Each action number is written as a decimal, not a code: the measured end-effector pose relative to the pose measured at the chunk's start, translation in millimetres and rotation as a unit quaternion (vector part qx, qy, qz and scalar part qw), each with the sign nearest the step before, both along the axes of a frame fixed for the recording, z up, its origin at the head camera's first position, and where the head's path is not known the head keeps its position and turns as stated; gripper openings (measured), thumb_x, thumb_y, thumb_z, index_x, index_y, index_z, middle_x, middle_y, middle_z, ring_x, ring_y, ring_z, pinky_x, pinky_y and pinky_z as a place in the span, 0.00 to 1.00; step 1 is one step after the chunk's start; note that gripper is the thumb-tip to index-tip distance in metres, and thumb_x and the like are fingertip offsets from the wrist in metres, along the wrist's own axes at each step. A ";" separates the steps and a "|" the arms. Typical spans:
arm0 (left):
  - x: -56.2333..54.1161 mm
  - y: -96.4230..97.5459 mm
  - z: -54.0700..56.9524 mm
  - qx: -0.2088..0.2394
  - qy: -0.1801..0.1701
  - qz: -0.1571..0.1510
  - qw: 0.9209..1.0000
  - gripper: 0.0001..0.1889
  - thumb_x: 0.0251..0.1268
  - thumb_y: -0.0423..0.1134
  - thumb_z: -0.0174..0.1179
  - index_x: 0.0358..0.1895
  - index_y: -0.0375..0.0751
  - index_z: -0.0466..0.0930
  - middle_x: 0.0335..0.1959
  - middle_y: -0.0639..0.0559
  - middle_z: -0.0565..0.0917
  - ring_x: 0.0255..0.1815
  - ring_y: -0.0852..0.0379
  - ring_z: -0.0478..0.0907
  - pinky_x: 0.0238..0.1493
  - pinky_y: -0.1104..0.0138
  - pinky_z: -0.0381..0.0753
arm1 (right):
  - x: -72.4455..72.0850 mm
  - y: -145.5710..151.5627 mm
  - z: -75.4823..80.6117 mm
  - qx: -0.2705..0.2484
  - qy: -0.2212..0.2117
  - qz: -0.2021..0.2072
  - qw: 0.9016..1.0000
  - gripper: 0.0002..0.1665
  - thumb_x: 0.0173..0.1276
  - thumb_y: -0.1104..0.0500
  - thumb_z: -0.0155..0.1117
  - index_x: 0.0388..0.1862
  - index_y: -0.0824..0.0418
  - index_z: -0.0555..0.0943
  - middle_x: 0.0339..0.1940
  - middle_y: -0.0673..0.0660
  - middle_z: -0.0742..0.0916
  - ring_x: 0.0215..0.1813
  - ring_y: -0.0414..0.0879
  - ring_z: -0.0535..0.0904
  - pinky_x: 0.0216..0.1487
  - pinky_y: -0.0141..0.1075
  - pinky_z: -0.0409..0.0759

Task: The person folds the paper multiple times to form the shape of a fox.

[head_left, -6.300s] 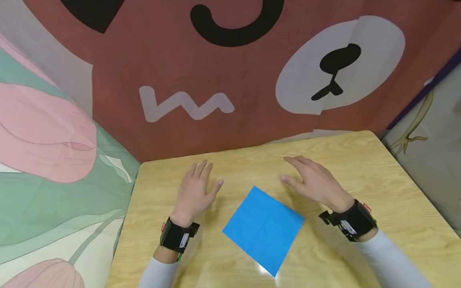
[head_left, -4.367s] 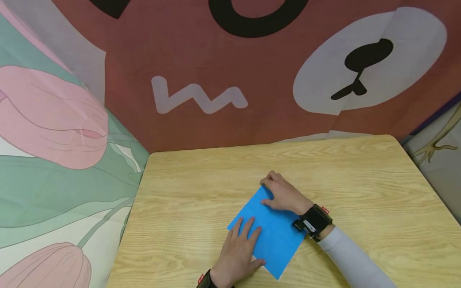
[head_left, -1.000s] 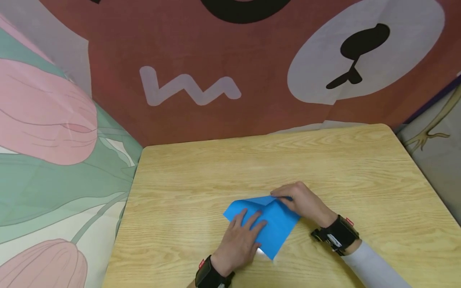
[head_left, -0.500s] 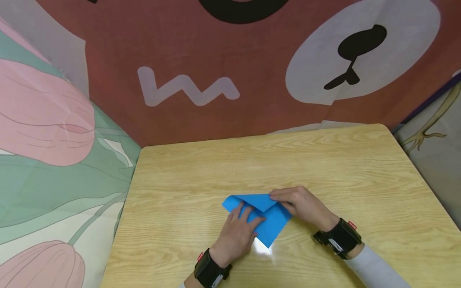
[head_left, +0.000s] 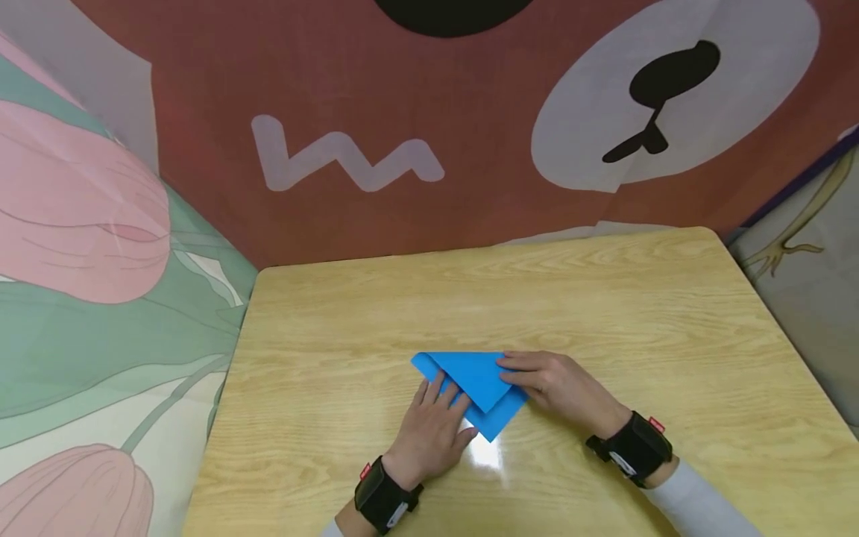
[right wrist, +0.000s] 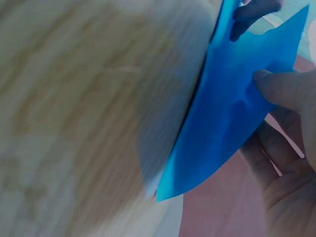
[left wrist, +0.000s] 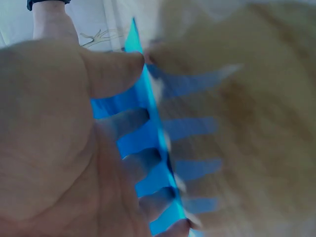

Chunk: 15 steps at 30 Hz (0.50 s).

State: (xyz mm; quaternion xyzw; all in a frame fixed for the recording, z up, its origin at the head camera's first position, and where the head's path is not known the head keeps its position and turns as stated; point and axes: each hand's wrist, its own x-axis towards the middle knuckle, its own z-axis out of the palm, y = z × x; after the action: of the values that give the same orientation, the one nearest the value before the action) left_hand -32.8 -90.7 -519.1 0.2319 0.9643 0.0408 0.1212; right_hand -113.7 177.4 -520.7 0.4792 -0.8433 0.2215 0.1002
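A square sheet of blue paper (head_left: 473, 377) lies near the middle of the table, its far part bent over toward the near corner into a triangular flap. My left hand (head_left: 432, 432) rests on the sheet's left side, fingers spread and fingertips at the flap's edge. In the left wrist view, blue paper (left wrist: 138, 140) shows between those fingers. My right hand (head_left: 564, 384) pinches the flap at its right side. The right wrist view shows the thumb (right wrist: 276, 89) on one face of the raised paper (right wrist: 217, 128) and the fingers behind the other.
The light wood table (head_left: 322, 358) extends around the sheet on all sides. Behind it hangs a reddish-brown cloth (head_left: 335, 74) printed with a bear's muzzle. A floral cloth (head_left: 74, 201) hangs at the left. Both wrists wear black bands (head_left: 631, 447).
The sheet lay flat at first, hands apart from it. My left hand came onto it, and my right hand took the far edge and drew it nearer, so the flap has grown larger and flatter.
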 end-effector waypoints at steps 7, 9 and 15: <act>6.1 -4.1 -1.7 0.005 -0.004 0.005 1.000 0.32 0.83 0.64 0.49 0.80 0.54 0.68 0.84 0.43 0.65 0.87 0.35 0.55 0.83 0.41 0.62 | 3.7 0.9 -1.1 0.022 0.006 -0.007 1.000 0.20 0.63 0.65 0.80 0.55 0.56 0.93 0.63 0.56 0.90 0.66 0.53 0.87 0.61 0.50 0.87; 8.8 -4.2 -1.8 -0.001 -0.003 0.009 1.000 0.31 0.83 0.64 0.48 0.80 0.55 0.69 0.83 0.42 0.65 0.86 0.35 0.56 0.83 0.42 0.63 | 4.2 0.8 -1.0 0.023 0.004 -0.009 1.000 0.17 0.64 0.64 0.79 0.53 0.56 0.93 0.63 0.56 0.90 0.66 0.54 0.86 0.61 0.50 0.87; 14.4 -5.4 0.4 -0.009 0.013 0.014 1.000 0.33 0.83 0.65 0.48 0.80 0.52 0.68 0.82 0.44 0.66 0.86 0.38 0.59 0.81 0.43 0.66 | 4.5 -1.0 -2.7 0.021 0.007 -0.007 1.000 0.14 0.62 0.65 0.81 0.47 0.55 0.95 0.61 0.56 0.91 0.67 0.56 0.86 0.62 0.52 0.87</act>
State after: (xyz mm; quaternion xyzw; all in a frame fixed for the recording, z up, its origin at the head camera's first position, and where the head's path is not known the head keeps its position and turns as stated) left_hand -18.4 -96.0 -518.7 0.2181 0.9692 0.0310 0.1104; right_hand -109.2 176.4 -523.3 0.4770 -0.8502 0.1999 0.0979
